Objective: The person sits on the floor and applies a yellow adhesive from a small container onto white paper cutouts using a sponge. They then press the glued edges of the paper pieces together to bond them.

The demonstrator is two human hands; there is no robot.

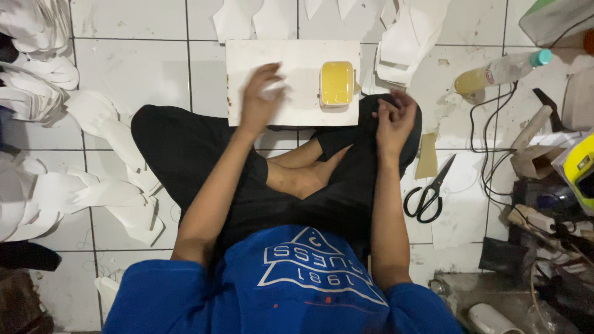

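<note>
**tilefloor_fan:** ok so what's going on here? Person sitting cross-legged on white tiles, blue shirt, black trousers, looking straight down at a white board [297, 55] laid flat in front of their knees.

**cutnpaste:** Yeah, take the board as the anchor. The left hand [261, 93] is over its near-left part, fingers curled down around a small white piece [273, 91]. It's motion-blurred, so I honestly can't tell how firm the grip is, only that the fingers are bent onto it.

**tilefloor_fan:** and the yellow thing?

**cutnpaste:** Shallow rectangular tub of yellow stuff [336, 83], sitting on the right half of the board, just right of that left hand, not touching it.

**tilefloor_fan:** right hand?

**cutnpaste:** The right hand [394, 117] is off the board's near-right corner, resting over the knee. Fingers loosely curled in, thumb near the fingertips. Can't see anything in it, could be something tiny pinched there, can't tell.

**tilefloor_fan:** lots of clutter too

**cutnpaste:** Black-handled scissors [429, 192] lie on the floor right of the board and nearer the person, blades apart. A plastic bottle with a teal cap [502, 70] lies on its side further right. Stacks of white cut shapes [405, 43] just past the board's far-right corner, more piled well off to its left [37, 86].
</note>
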